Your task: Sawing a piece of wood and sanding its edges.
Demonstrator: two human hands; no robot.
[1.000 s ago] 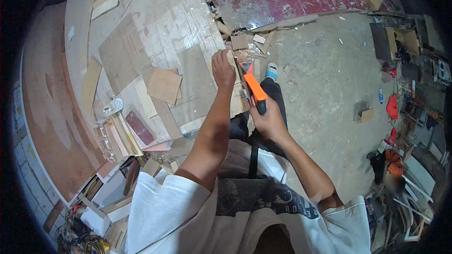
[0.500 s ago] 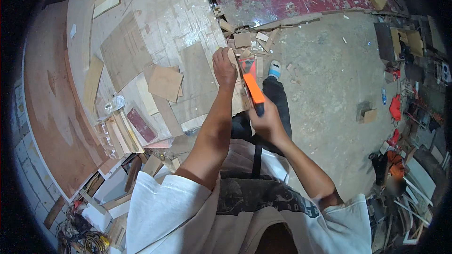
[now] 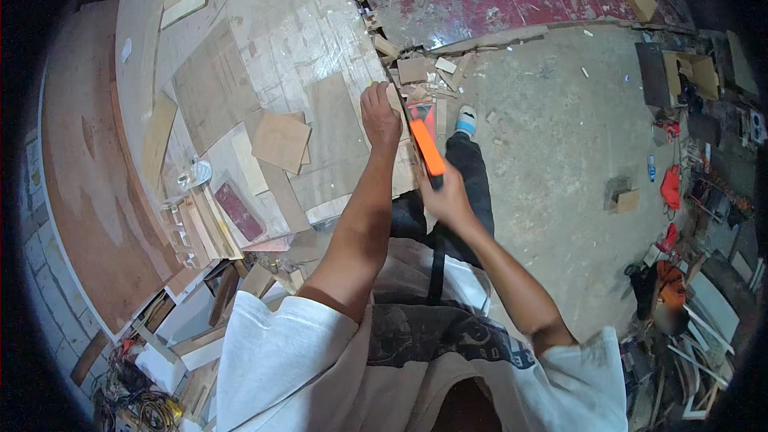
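Orange saw (image 3: 427, 146) in clenched right hand (image 3: 446, 194); left hand (image 3: 382, 117), grip unclear, at table edge (image 3: 360, 32), floorspace (image 3: 552, 128) rightward.

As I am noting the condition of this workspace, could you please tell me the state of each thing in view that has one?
Left hand: curled over a wood piece
Right hand: closed around the orange tool
Orange tool: held, at the table's edge
Square board: lying flat, unheld
Box at right: open
Blue bottle: unheld; cap unclear
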